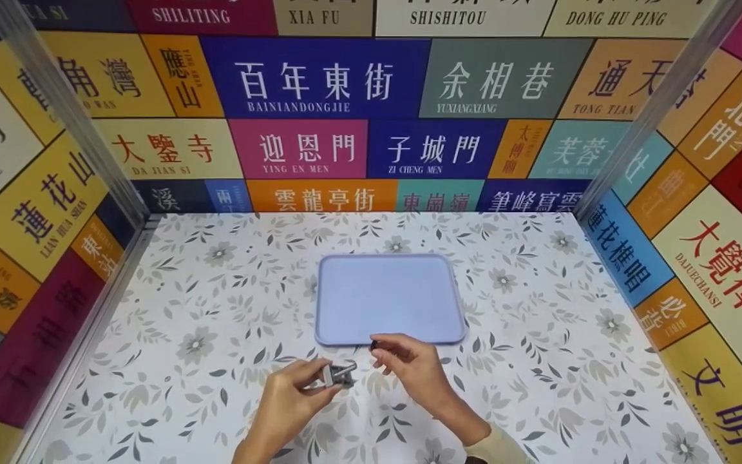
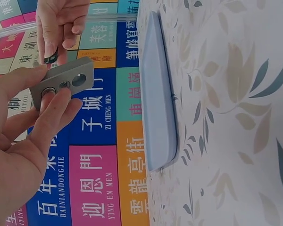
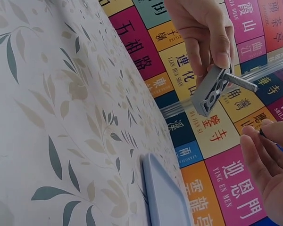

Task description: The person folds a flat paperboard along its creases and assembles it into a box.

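Observation:
My left hand grips a grey metal block with several round holes, held up over the table between thumb and fingers. From the block's other face a threaded bolt sticks out, as the right wrist view shows. In the left wrist view, a fingertip presses at the bolt's round head in one hole. Just to the right, my right hand pinches a small black piece between thumb and fingertips. Fingers cover most of that piece, so its kind is hidden. A gap separates it from the bolt's end.
Beyond the hands, a pale blue rectangular tray lies on the white table with its leaf and flower print. Panels with coloured name signs close off the back and both sides.

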Action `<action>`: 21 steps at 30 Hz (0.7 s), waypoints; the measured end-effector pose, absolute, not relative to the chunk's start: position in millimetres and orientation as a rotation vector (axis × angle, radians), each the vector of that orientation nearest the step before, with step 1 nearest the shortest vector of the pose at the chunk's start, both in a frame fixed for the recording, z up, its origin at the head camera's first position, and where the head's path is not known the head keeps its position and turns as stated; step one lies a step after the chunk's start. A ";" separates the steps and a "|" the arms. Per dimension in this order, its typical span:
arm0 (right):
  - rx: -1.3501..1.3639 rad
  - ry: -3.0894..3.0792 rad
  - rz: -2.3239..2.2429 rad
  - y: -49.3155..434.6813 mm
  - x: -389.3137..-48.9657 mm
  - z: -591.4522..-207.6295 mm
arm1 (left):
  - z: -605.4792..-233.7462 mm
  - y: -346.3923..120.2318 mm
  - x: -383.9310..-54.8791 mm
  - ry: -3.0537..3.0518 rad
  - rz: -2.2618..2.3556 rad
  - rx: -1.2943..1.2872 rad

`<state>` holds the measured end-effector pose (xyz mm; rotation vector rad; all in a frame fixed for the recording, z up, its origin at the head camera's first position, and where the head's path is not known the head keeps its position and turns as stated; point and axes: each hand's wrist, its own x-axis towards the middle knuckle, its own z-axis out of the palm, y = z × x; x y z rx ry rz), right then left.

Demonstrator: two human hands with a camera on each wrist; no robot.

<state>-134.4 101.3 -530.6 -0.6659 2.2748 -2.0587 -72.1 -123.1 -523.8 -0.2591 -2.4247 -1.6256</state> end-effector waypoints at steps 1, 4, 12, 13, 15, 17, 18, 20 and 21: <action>-0.669 2.283 -2.060 101.7 -135.2 -530.9 | -524.5 -123.2 -72.0 -2.435 -1.621 -0.254; -0.665 2.305 -2.054 103.0 -137.5 -531.6 | -526.7 -123.5 -71.6 -2.459 -1.605 -0.237; -0.592 2.393 -1.998 105.6 -145.1 -534.5 | -530.4 -124.7 -70.1 -2.481 -1.731 -0.197; -0.582 2.413 -1.988 105.8 -146.3 -535.0 | -530.7 -124.9 -69.8 -2.487 -1.736 -0.193; -0.569 2.444 -1.976 106.5 -148.6 -535.6 | -531.7 -125.2 -69.1 -2.492 -1.746 -0.193; -0.544 2.473 -1.962 107.0 -150.7 -535.4 | -532.6 -125.0 -68.3 -2.488 -1.776 -0.185; -0.549 2.488 -1.953 107.3 -151.7 -534.9 | -533.2 -124.9 -67.9 -2.479 -1.799 -0.182; -0.528 2.515 -1.935 107.3 -153.3 -532.2 | -534.3 -124.5 -67.0 -2.471 -1.828 -0.176; -0.521 2.532 -1.922 107.3 -153.9 -530.1 | -534.8 -124.2 -66.5 -2.473 -1.832 -0.170</action>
